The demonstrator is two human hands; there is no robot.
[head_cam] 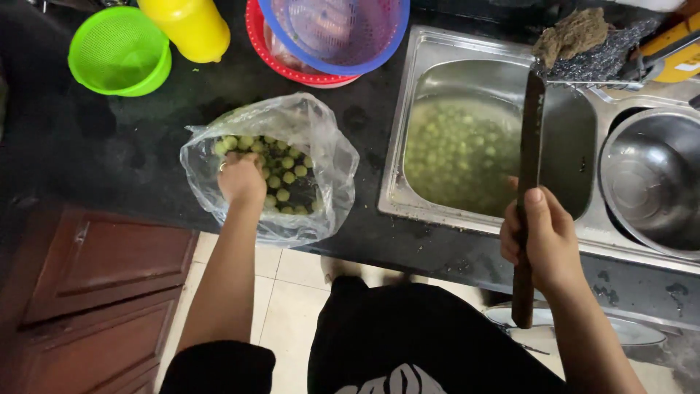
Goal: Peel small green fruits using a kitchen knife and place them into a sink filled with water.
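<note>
Left hand, frame centre-left, reaches into the clear plastic bag of small green fruits on the black table; its grip cannot be determined. Right hand, lower right, is clenched around the knife, blade upright before the water-filled sink.

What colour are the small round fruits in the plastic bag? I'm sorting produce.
Light green; the fruits show clearly in the head view.

I see one package: a clear, crumpled plastic bag of small round green fruits, open-mouthed, lying at the dark countertop's front edge, just left of the sink. No labels, signs or screens.
</note>
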